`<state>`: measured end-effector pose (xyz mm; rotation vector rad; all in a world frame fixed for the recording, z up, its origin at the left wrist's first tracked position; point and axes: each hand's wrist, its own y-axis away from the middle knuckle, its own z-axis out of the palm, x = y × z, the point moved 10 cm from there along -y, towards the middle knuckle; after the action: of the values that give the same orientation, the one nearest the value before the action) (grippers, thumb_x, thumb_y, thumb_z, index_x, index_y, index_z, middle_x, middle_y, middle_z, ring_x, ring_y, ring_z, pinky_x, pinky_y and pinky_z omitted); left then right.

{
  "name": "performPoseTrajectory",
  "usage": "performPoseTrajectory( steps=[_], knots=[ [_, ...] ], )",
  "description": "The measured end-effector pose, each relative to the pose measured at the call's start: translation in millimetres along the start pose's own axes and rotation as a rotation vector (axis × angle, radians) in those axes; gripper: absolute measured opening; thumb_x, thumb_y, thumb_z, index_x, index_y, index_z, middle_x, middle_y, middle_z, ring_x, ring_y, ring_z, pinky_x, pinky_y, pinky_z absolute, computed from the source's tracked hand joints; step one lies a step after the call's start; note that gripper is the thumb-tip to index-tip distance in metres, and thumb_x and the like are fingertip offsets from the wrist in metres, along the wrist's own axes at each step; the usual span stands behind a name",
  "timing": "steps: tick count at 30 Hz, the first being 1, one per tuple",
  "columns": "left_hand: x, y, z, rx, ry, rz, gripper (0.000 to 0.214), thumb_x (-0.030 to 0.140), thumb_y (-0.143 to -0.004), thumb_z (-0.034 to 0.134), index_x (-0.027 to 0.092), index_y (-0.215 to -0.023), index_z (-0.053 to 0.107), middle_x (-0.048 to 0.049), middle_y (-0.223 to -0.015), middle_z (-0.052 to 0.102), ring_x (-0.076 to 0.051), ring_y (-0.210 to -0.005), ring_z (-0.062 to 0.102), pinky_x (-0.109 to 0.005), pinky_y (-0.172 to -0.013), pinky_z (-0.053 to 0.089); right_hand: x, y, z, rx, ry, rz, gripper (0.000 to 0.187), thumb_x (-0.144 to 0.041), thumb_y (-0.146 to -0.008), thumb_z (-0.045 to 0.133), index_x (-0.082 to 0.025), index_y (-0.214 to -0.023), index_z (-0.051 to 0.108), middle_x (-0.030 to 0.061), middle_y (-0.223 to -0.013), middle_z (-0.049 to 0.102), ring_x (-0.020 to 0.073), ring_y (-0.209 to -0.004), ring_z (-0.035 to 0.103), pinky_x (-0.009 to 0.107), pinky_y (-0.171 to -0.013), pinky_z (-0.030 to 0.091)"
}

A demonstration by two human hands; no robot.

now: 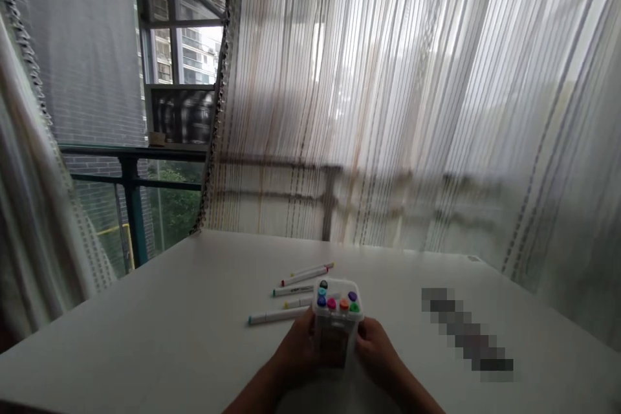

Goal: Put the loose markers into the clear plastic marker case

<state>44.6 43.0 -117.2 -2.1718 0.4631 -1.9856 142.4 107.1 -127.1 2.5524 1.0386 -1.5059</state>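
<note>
A clear plastic marker box (338, 330) is held upright between my two hands, low in the middle of the view. Inside it stand several markers with coloured caps, among them a pink-capped marker (331, 303) and a green-capped marker (354, 307). My left hand (301, 339) grips the box's left side, and my right hand (376, 341) grips its right side. Just left of and behind the box, several white markers lie on the table, including a teal-tipped marker (274, 317) and a red-tipped marker (305, 277). The box hides the right ends of some of them.
The white table (160, 330) fills the lower view. On its right lies a pixelated, blurred-out patch (468, 333). A striped sheer curtain (378, 110) hangs behind the far edge, with a green railing (130, 194) and an open window at the left.
</note>
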Motion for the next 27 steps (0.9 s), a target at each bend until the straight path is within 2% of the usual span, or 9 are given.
performPoseTrajectory(
  steps=[4, 11, 15, 19, 21, 22, 25, 27],
  knots=[
    [4, 1, -6.0, 0.061, -0.023, -0.001, 0.057, 0.028, -0.052, 0.079, 0.013, -0.102, 0.056, -0.0085, -0.095, 0.065, -0.022, -0.085, 0.059, -0.029, -0.071, 0.045, -6, 2, -1, -0.024, -0.020, -0.012, 0.032, -0.033, -0.069, 0.043, -0.011, -0.068, 0.067, 0.0046, -0.063, 0.062, 0.0192, -0.065, 0.053, 0.027, -0.062, 0.042],
    [-4, -4, -6.3, 0.033, -0.027, 0.010, 0.059, 0.026, -0.051, 0.080, 0.013, -0.104, 0.055, -0.0094, -0.097, 0.065, -0.024, -0.086, 0.059, -0.029, -0.068, 0.046, 5, -4, 1, -0.034, -0.063, -0.003, 0.033, -0.034, -0.068, 0.043, -0.012, -0.069, 0.067, 0.0047, -0.065, 0.063, 0.0206, -0.068, 0.054, 0.027, -0.061, 0.042],
    [0, -3, -2.3, 0.022, 0.013, 0.038, 0.058, 0.025, -0.054, 0.078, 0.013, -0.106, 0.055, -0.0101, -0.099, 0.064, -0.024, -0.088, 0.059, -0.032, -0.074, 0.046, 5, -2, 0, -0.034, -0.061, 0.000, 0.031, -0.033, -0.067, 0.045, -0.012, -0.070, 0.067, 0.0047, -0.065, 0.062, 0.0205, -0.069, 0.054, 0.027, -0.063, 0.042],
    [2, 3, -2.4, -0.099, -0.102, 0.039, 0.065, 0.023, -0.054, 0.077, 0.017, -0.113, 0.052, -0.0089, -0.106, 0.062, -0.026, -0.095, 0.056, -0.037, -0.082, 0.045, 2, -1, -2, -0.031, -0.071, -0.007, 0.031, -0.032, -0.067, 0.045, -0.011, -0.072, 0.067, 0.0049, -0.066, 0.062, 0.0202, -0.068, 0.054, 0.027, -0.063, 0.042],
    [1, 6, -13.2, -0.147, -0.253, 0.049, 0.070, 0.021, -0.052, 0.076, 0.020, -0.117, 0.050, -0.0076, -0.117, 0.057, -0.028, -0.107, 0.050, -0.041, -0.093, 0.038, 1, -1, -2, -0.029, -0.068, -0.013, 0.030, -0.031, -0.066, 0.045, -0.011, -0.073, 0.067, 0.0049, -0.066, 0.062, 0.0197, -0.067, 0.053, 0.027, -0.063, 0.042],
    [0, 6, -23.2, -0.134, -0.339, 0.055, 0.068, 0.020, -0.054, 0.072, 0.021, -0.119, 0.050, -0.0070, -0.124, 0.053, -0.029, -0.114, 0.045, -0.042, -0.099, 0.032, 2, -2, -3, -0.025, -0.063, -0.014, 0.030, -0.031, -0.066, 0.046, -0.011, -0.073, 0.067, 0.0049, -0.066, 0.062, 0.0193, -0.067, 0.053, 0.027, -0.063, 0.042],
    [-6, -3, -64.8, 0.062, -0.580, -0.026, 0.054, 0.016, -0.064, 0.056, 0.018, -0.118, 0.052, -0.0083, -0.130, 0.047, -0.027, -0.122, 0.037, -0.039, -0.104, 0.026, 4, -3, -4, -0.013, -0.042, -0.011, 0.028, -0.030, -0.066, 0.047, -0.011, -0.074, 0.067, 0.0046, -0.065, 0.062, 0.0186, -0.065, 0.053, 0.027, -0.064, 0.042],
    [-11, -12, -77.8, 0.115, -0.812, -0.116, 0.050, 0.015, -0.063, 0.052, 0.015, -0.113, 0.055, -0.0108, -0.126, 0.050, -0.025, -0.120, 0.040, -0.036, -0.103, 0.027, 5, -3, -4, -0.011, -0.031, -0.005, 0.028, -0.029, -0.066, 0.047, -0.011, -0.074, 0.067, 0.0043, -0.065, 0.062, 0.0185, -0.065, 0.053, 0.027, -0.064, 0.042]
  ],
)
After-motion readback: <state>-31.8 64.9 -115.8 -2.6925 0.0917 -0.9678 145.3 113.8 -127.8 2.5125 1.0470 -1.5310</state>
